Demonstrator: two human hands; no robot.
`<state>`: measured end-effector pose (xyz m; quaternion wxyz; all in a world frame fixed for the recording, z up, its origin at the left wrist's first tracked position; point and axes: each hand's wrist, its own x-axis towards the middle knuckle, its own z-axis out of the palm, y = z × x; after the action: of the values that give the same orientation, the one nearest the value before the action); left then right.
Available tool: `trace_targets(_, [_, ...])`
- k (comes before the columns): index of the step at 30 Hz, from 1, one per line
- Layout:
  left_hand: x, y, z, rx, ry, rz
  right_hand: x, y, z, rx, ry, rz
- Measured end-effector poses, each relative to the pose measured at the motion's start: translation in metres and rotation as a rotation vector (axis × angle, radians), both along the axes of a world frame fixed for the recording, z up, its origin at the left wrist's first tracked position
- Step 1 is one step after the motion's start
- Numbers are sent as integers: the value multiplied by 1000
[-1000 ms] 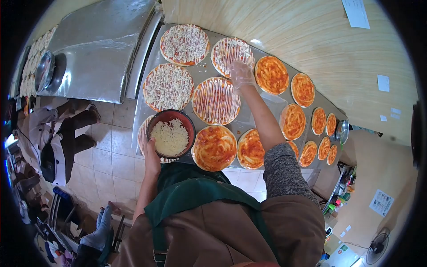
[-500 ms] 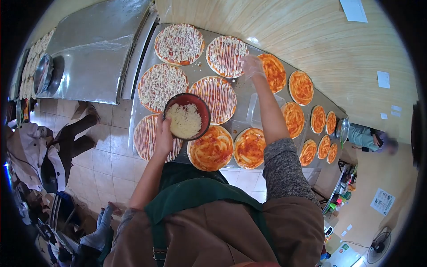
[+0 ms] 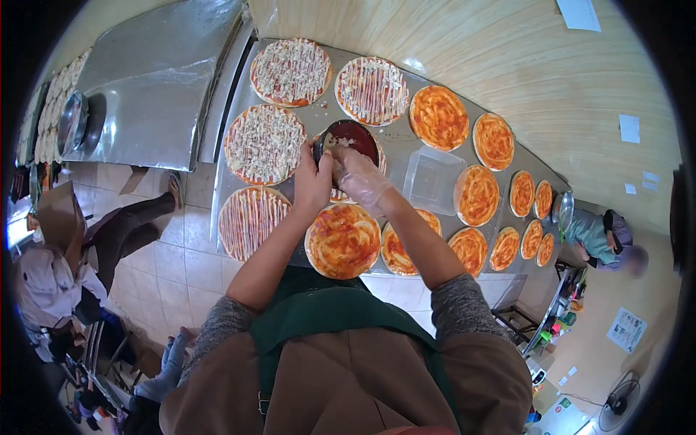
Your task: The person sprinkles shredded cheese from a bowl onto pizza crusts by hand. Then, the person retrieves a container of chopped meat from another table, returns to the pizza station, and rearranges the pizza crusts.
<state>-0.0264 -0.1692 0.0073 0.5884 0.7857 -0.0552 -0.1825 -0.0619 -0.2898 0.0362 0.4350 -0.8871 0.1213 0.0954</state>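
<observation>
My left hand (image 3: 314, 181) grips the near left side of a dark bowl (image 3: 360, 134) with a red inside, tilted above a pizza with white sauce stripes (image 3: 383, 161). My right hand (image 3: 361, 180), in a clear plastic glove, is in the bowl, its curled fingers closed around grated cheese. Some white shreds (image 3: 341, 141) show beside the fingers; the fingertips are hidden. Left of the bowl lies a pizza covered in white shreds (image 3: 264, 145), and another striped pizza (image 3: 372, 90) lies beyond it. A pizza with red sauce (image 3: 342, 241) is below my hands.
A clear plastic box (image 3: 428, 181) stands right of my hands on the metal table (image 3: 395, 141). Several sauced pizzas (image 3: 438, 117) lie along the right side. A metal bowl (image 3: 562, 208) sits at the far right end, near a person (image 3: 598, 230). Another person (image 3: 54, 279) is at left.
My right hand has moved from the far striped pizza down into the bowl. My left hand has carried the bowl right and away from me, tilting it. The person at left has shifted.
</observation>
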Motion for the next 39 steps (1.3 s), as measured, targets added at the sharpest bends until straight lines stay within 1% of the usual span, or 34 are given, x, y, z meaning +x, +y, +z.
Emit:
trace_targets(1, [-1,-3,-3,-17,-20,13,0,-5,-5,188,73,-61])
trace_targets(3, [-1,-10,-3,-20,36,-5,-1,-18,-16,569,215,-185])
trace_targets(6, [2,-23,-7,-70,59,-3,2,-42,-16,991,120,-343])
trace_targets(7, [4,-28,-9,-94,56,4,6,-51,-12,958,137,-354])
trace_targets(9, [7,-34,-11,-58,90,26,21,-70,-1,894,174,-370])
trace_targets(11, [9,-33,-12,-70,122,48,39,-94,3,792,116,-406])
trace_targets(12, [9,-31,-10,-102,134,57,50,-107,2,740,86,-422])
trace_targets(15, [8,-17,-18,-131,170,84,85,-144,-20,463,71,-321])
trace_targets(16, [7,-10,-22,-131,180,92,95,-153,-26,292,106,-292])
trace_targets(18, [4,5,-27,-209,246,114,115,-173,-40,-53,171,-231])
trace_targets(19, [1,11,-27,-249,278,125,127,-188,-50,-280,202,-204])
trace_targets(20, [-1,17,-10,-204,258,118,139,-205,-62,-508,232,-174])
trace_targets(21, [-4,22,-6,-172,266,118,145,-206,-58,-736,261,-141])
trace_targets(23, [-7,33,-1,-107,283,118,152,-209,-48,-731,311,15])
trace_targets(24, [-7,38,7,-141,330,73,155,-211,-46,-726,337,92])
trace_targets(27, [-14,47,4,-266,356,103,156,-222,-72,-510,204,-101])
trace_targets(30, [-16,53,13,-250,397,164,168,-232,-85,-797,306,-168])
trace_targets(33, [-17,62,10,-374,417,120,164,-236,-89,-804,399,-51])
trace_targets(36, [-20,73,1,-275,456,187,148,-223,-95,-658,258,50])
trace_targets(39, [-18,72,7,-272,494,218,146,-200,-100,-524,193,178])
